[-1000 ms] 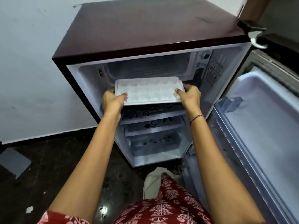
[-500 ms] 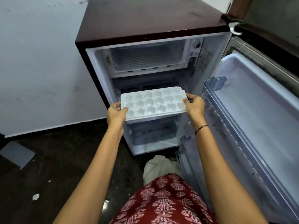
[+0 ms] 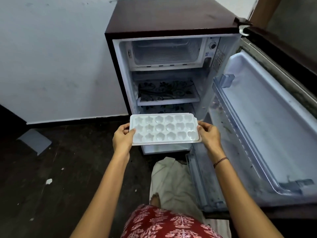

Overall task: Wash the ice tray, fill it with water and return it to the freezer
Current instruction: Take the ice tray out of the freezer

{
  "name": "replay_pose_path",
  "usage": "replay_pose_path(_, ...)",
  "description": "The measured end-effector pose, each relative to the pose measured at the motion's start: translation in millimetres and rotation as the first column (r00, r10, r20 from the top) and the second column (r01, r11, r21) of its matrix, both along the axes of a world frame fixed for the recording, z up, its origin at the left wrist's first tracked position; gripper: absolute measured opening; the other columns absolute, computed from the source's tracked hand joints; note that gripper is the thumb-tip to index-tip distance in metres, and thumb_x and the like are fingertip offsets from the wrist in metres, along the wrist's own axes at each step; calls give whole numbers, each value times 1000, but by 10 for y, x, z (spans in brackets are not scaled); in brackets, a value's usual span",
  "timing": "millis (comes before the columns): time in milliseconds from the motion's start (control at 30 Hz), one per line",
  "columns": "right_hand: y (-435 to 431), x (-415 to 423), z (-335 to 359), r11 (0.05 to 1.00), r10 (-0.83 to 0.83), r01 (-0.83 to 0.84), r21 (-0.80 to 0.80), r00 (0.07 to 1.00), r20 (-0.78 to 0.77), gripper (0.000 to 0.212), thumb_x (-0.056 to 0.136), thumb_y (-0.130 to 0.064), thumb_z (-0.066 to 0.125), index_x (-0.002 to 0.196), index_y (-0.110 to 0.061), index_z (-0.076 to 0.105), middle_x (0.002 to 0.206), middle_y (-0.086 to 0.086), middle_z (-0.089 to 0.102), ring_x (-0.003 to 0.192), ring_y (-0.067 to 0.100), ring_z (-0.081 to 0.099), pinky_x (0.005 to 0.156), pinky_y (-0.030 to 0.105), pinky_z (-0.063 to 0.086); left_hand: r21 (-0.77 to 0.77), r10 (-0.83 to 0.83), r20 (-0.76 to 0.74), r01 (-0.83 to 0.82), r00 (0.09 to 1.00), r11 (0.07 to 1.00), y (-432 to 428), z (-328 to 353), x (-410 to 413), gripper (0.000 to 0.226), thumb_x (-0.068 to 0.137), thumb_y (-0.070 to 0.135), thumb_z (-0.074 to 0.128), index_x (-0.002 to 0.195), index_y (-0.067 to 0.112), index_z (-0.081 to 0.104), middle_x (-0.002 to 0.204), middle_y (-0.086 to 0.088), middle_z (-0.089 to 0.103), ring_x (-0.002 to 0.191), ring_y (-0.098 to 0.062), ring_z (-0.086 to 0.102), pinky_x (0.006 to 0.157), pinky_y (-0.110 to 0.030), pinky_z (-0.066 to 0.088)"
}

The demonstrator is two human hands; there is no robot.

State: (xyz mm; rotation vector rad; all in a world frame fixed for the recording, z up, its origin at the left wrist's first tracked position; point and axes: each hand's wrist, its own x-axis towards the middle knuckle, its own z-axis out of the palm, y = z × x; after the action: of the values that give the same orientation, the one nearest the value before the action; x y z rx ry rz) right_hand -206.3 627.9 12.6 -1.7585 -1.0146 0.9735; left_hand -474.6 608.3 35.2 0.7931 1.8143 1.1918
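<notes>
Your left hand [image 3: 122,140] and right hand [image 3: 209,134] are clamped on the short ends of the ice tray [image 3: 164,130], thumbs over the rim, fingers under. Tray sits level, held in the air in front of the fridge's lower section.

Change: a second ago the tray was up at the freezer compartment [image 3: 165,52] mouth; half a second ago it was already out and lower; now it's fully clear of the cabinet and pulled toward you. So removal is done, I'd say. Wash, fill and return are all still ahead.

Cells look empty or near it; can't tell if there's any frost or water in them.

Room, near to far:
- Pale cloth [image 3: 171,182] on the floor right by your feet, trip risk when you step back.
- Open door [image 3: 267,121] hangs close on your right; its lower rack edge is just beside your right forearm. Turn left, not right.
- Dark floor [image 3: 68,169] to the left is open, a few scraps only.
- Patterned shelves [image 3: 168,93] behind the tray, well apart from it.
- Wall [image 3: 51,57] beyond.
</notes>
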Motion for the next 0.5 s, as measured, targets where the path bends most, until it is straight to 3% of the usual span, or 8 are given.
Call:
replay_pose_path(167,-638,62,-110,999,42,-43,-25,998,-37,25,90,-13,57,112,-10,68,107,5,71,100,19,66,94,43,51,-32,44,16,-43,999,999,-680,-31,61,28,89,11,59,117,14,59,85,1,62,80,-14,62,61,-22,48)
replay_pose_path(333,-1296,133,-296,996,67,-71,-62,996,-61,23,90,-9,56,108,-9,69,104,6,72,98,22,67,92,47,52,-90,46,20,-44,999,995,-1286,-90,98,29,89,14,60,118,13,59,88,2,63,89,-20,64,75,-32,52)
replay_pose_path(500,-1807,183,-506,993,57,-64,-95,996,-72,20,87,-8,60,100,-20,70,82,0,71,84,23,67,88,52,52,-118,2,18,0,1000,993,-1601,-126,80,24,89,11,60,113,10,60,86,1,63,85,-19,63,70,-30,51)
